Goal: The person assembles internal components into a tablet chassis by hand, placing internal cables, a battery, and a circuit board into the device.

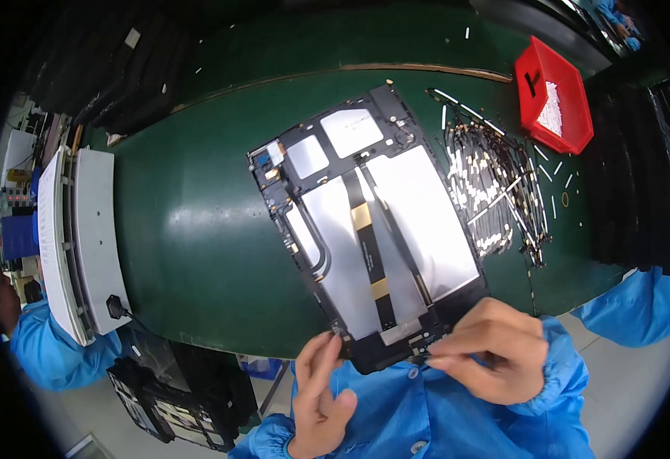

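An opened tablet frame (419,306) lies tilted on the green bench in front of me. It is black, with silver metal panels and a black flat cable (370,256) with gold patches down its middle. My left hand (321,398) is at its near left corner, fingertips against the edge and thumb apart. At the near edge, my right hand (495,348) pinches with thumb and forefinger. What lies between those fingertips is too small to make out. A heap of thin black cables with white strips (488,183) lies right of the tablet frame.
A red bin (531,99) with white pieces stands at the back right, loose white strips (545,174) near it. Black stacks rise at far left (98,69) and right (633,176). A white box (94,237) edges the left. Blue-sleeved people sit on both sides.
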Action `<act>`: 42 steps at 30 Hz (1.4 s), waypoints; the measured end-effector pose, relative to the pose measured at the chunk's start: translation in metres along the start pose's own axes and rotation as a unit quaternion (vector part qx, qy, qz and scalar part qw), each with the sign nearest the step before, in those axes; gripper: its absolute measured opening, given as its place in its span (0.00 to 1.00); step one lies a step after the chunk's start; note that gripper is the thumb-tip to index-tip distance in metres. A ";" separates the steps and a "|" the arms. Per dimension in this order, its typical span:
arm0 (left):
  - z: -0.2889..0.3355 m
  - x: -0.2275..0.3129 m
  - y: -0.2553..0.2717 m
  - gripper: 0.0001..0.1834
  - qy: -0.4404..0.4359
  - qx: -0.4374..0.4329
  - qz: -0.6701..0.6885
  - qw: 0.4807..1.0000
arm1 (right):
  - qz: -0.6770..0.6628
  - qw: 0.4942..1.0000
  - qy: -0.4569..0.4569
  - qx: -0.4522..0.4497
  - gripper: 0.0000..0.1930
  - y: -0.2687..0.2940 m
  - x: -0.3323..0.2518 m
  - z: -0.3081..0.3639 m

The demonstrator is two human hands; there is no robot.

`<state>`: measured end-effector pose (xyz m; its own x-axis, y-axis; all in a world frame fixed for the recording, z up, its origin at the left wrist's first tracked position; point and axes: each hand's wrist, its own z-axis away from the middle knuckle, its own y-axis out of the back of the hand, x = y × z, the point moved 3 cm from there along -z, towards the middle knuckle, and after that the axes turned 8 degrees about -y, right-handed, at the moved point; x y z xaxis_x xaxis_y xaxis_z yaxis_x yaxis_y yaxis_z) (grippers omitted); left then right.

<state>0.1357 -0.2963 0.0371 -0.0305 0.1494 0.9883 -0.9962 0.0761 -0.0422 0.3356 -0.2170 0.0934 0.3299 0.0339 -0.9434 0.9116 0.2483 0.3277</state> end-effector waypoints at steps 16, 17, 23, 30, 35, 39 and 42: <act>-0.034 -0.030 0.015 0.08 -0.051 0.082 0.142 0.985 | 0.148 0.986 0.030 -0.074 0.08 -0.061 0.015 -0.023; -0.036 -0.031 0.015 0.08 -0.054 0.085 0.107 0.989 | 0.165 0.983 0.015 -0.081 0.08 -0.061 0.014 -0.024; -0.047 -0.033 0.016 0.10 -0.086 0.086 0.048 0.991 | 0.164 0.983 -0.019 -0.075 0.10 -0.060 0.016 -0.025; -0.048 -0.034 0.017 0.12 -0.103 0.068 0.039 0.992 | 0.182 0.980 0.007 -0.083 0.10 -0.062 0.015 -0.024; -0.049 -0.034 0.017 0.12 -0.105 0.057 0.033 0.992 | 0.162 0.981 -0.010 -0.111 0.10 -0.060 0.012 -0.026; -0.049 -0.035 0.017 0.12 -0.112 0.065 0.031 0.991 | 0.167 0.981 -0.013 -0.100 0.10 -0.063 0.011 -0.027; -0.049 -0.036 0.015 0.12 -0.118 0.071 0.027 0.990 | 0.179 0.980 -0.007 -0.088 0.09 -0.065 0.011 -0.028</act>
<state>0.1254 -0.2518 -0.0059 -0.0860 -0.0873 0.9925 -0.9934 -0.0679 -0.0920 0.2733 -0.2055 0.0603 0.6256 0.1371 -0.7680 0.6802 0.3863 0.6230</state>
